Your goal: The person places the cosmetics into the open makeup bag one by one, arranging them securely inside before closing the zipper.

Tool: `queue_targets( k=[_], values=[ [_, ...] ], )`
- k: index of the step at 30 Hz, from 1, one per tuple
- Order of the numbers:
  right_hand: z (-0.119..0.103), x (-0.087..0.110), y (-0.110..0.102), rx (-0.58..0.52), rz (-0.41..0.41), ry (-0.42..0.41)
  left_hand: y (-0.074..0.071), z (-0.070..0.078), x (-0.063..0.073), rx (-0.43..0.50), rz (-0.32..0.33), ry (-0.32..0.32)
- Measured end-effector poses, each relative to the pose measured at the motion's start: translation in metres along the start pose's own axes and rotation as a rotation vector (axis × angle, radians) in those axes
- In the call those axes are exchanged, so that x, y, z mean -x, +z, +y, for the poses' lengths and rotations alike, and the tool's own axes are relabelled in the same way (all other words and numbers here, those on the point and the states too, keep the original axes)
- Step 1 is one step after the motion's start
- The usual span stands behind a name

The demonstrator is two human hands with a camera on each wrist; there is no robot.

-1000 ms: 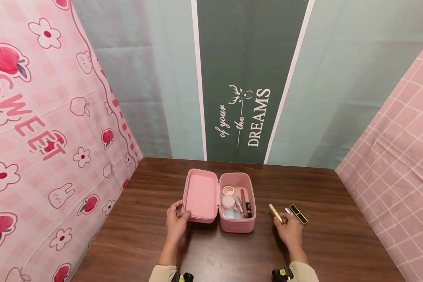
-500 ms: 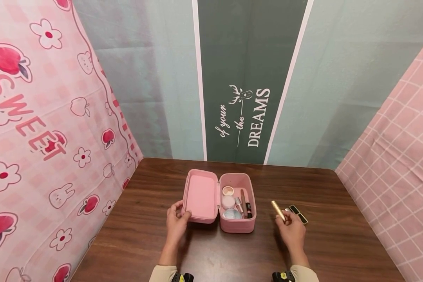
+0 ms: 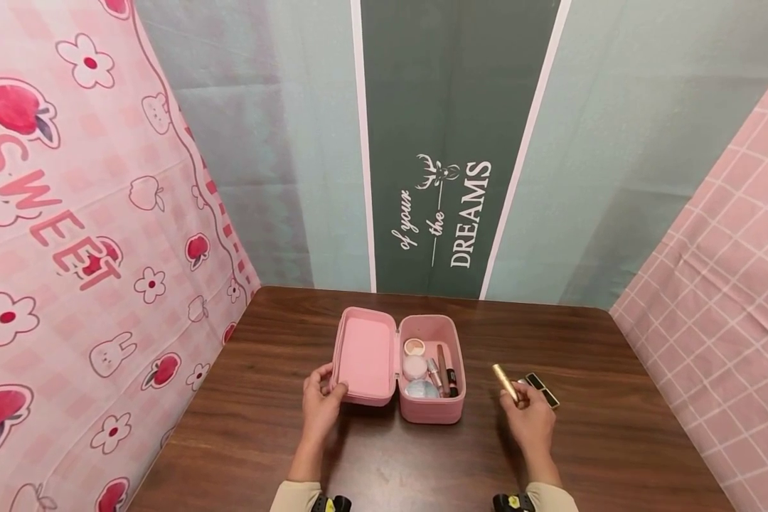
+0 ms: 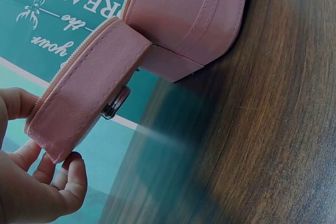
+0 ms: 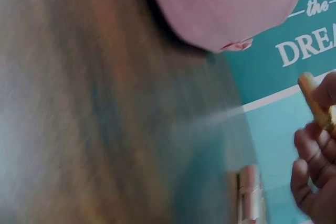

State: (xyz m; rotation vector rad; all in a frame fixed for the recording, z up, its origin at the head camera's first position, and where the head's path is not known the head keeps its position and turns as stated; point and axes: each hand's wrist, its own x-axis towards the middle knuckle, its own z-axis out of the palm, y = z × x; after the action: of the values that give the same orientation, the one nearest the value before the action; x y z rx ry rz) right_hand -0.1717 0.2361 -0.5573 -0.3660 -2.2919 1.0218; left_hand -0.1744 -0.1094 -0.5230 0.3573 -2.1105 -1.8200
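A pink zippered makeup case (image 3: 432, 411) stands unfolded on the wooden table, its lid (image 3: 366, 355) swung out to the left. My left hand (image 3: 321, 400) grips the lid's near left corner, thumb on the rim and fingers around the outside; the left wrist view shows the lid (image 4: 86, 87) held off the table. In my right hand (image 3: 528, 419) a slim gold cosmetic tube (image 3: 505, 382) is pinched between thumb and fingers, right of the case. Inside the case lie a pale round jar (image 3: 414, 367), a bluish round item (image 3: 422, 389) and several slender tubes (image 3: 444, 370).
Just beyond my right hand lie a black-and-gold compact (image 3: 542, 390) and a pinkish tube (image 5: 251, 192), partly hidden by the hand in the head view. Patterned cloths hang along the left, back and right sides of the wooden table (image 3: 256, 441).
My right hand has lifted slightly and shifted a little right with the gold tube, then held still. The left hand and the case have stayed in place.
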Motion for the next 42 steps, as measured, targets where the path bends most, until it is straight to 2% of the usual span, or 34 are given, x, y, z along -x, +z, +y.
queue_targets(
  k=[6,11,18,27,31,42],
  values=[
    [-0.022,-0.011,-0.014,0.044,-0.105,0.153,0.000,0.000,0.001,-0.001,-0.001,0.003],
    [-0.040,-0.020,-0.023,0.064,-0.134,0.191,0.001,0.000,0.000,0.005,-0.003,0.005],
    [-0.054,-0.028,-0.023,0.045,-0.176,0.190,0.000,0.001,0.000,0.001,-0.004,0.013],
    [-0.069,-0.037,-0.019,0.030,-0.281,0.211,0.000,0.001,0.001,0.003,-0.011,0.017],
    [-0.077,-0.045,-0.017,0.053,-0.363,0.192,0.000,0.002,0.000,-0.004,-0.009,0.019],
    [-0.106,-0.062,-0.013,0.201,-0.635,0.150,0.000,0.005,0.000,-0.020,-0.013,0.017]
  ],
)
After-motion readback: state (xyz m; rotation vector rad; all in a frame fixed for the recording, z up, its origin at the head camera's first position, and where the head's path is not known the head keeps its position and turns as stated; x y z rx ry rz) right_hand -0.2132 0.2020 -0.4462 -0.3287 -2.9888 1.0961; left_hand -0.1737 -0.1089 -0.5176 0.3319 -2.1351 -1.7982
